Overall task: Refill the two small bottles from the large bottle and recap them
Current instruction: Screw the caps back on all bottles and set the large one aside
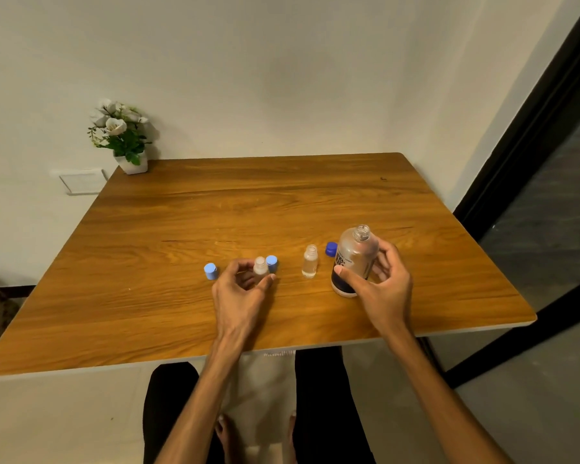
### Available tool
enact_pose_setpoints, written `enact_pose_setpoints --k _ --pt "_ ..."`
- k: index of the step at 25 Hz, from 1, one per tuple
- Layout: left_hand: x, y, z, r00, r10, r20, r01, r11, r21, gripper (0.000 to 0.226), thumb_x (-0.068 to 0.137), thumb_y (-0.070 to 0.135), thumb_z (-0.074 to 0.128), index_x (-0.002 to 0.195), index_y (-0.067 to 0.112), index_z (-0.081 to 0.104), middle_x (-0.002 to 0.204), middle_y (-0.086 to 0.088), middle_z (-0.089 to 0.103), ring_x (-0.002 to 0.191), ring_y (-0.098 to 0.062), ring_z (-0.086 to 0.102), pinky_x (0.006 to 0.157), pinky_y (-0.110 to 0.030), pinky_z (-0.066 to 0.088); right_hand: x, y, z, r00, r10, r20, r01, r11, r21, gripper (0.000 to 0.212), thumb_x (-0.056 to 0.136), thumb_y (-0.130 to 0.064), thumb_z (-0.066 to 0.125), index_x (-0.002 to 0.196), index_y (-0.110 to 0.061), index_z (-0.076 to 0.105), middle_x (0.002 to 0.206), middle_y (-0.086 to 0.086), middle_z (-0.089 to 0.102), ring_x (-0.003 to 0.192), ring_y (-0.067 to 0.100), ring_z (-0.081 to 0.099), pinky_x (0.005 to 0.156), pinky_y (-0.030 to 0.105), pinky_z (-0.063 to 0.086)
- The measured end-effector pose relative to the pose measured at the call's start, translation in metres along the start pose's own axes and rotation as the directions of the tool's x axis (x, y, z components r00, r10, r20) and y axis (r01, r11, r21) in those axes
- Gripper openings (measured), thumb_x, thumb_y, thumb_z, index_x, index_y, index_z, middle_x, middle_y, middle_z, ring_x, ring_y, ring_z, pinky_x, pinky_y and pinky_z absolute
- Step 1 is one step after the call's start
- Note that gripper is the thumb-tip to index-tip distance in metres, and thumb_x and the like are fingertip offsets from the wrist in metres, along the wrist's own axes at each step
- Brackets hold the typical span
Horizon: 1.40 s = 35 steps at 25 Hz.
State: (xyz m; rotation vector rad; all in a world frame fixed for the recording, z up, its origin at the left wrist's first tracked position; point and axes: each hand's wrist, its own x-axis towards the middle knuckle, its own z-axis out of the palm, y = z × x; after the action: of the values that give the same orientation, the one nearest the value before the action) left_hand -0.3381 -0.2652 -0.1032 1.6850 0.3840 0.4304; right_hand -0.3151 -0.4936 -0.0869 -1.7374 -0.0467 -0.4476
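Standing upright near the table's [181,202] near edge, the left small bottle [260,267] has its open mouth facing up, and the left hand [240,289] curls thumb and fingers round its body to steady it. The large bottle [354,262] stands well to the right, uncapped, its long axis tipped slightly left toward the small bottles; the right hand [382,283] wraps it from the right side, thumb across the label. So the pouring mouth lies right of and above the target mouth, and the move ahead looks to be a carry leftward followed by a tilt of the neck down to the left.

Between the two hands stands the second small bottle [310,262], also uncapped and untouched, with some clear liquid showing in it; it sits in the path and is nearer the right hand. Two light blue caps [210,271] [272,262] rest beside the held small bottle, one to its left, one just right and behind. A dark blue cap [331,248] lies just left of the large bottle. A potted plant [123,135] sits at the far left corner.
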Motion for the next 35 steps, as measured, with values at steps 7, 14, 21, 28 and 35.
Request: enact_pose_setpoints --k 7,14,21,28,35 --pt "-0.014 0.031 0.000 0.947 0.320 -0.037 -0.299 0.916 0.266 0.065 0.077 0.028 0.092 0.134 0.017 0.062 0.127 0.003 0.064 0.118 -0.009 0.060 0.101 -0.026 0.048 0.003 0.007 -0.004 1.000 0.023 -0.005 -0.023 1.000 -0.001 0.078 0.066 -0.014 0.099 0.131 -0.032 0.059 0.121 -0.027 0.063 0.111 -0.019 0.063 0.091 0.008 0.054" --pt "0.042 0.110 0.097 0.784 0.130 0.606 -0.603 0.390 0.696 0.044 0.089 0.047 0.071 0.125 0.023 0.069 0.121 -0.001 0.072 0.122 -0.022 0.063 0.113 -0.045 0.036 0.009 0.013 -0.018 0.999 0.022 -0.036 -0.023 0.999 -0.029 0.081 0.067 -0.019 0.100 0.139 -0.019 0.062 0.132 -0.009 0.070 0.119 -0.006 0.065 0.097 0.016 0.057" --pt "0.067 0.092 0.153 0.729 -0.164 0.665 -0.656 0.110 0.747 0.030 0.099 0.036 0.061 0.120 0.016 0.069 0.109 -0.005 0.071 0.117 -0.025 0.066 0.123 -0.055 0.026 0.010 0.012 -0.025 0.999 -0.020 -0.028 0.018 0.997 -0.077 0.078 0.068 -0.028 0.099 0.136 -0.031 0.061 0.124 -0.028 0.066 0.118 -0.001 0.067 0.097 0.032 0.062" --pt "0.056 0.120 0.134 0.833 0.249 0.495 -0.540 0.567 0.623 0.027 0.088 0.039 0.071 0.105 0.018 0.076 0.093 -0.001 0.076 0.094 -0.021 0.070 0.102 -0.045 0.043 0.010 0.015 -0.027 1.000 -0.008 -0.028 0.005 0.997 -0.078 0.078 0.068 -0.042 0.096 0.137 -0.035 0.059 0.131 -0.020 0.068 0.119 0.005 0.067 0.096 0.042 0.063" --pt "0.016 0.168 0.118 0.660 0.250 0.709 -0.689 0.579 0.436 0.025 0.084 0.041 0.074 0.097 0.020 0.075 0.087 0.006 0.071 0.086 -0.017 0.067 0.095 -0.049 0.056 0.011 0.017 -0.027 0.999 -0.010 -0.030 0.008 0.997 -0.073 0.079 0.071 -0.033 0.097 0.140 -0.024 0.061 0.129 -0.010 0.072 0.120 0.009 0.068 0.094 0.043 0.063"
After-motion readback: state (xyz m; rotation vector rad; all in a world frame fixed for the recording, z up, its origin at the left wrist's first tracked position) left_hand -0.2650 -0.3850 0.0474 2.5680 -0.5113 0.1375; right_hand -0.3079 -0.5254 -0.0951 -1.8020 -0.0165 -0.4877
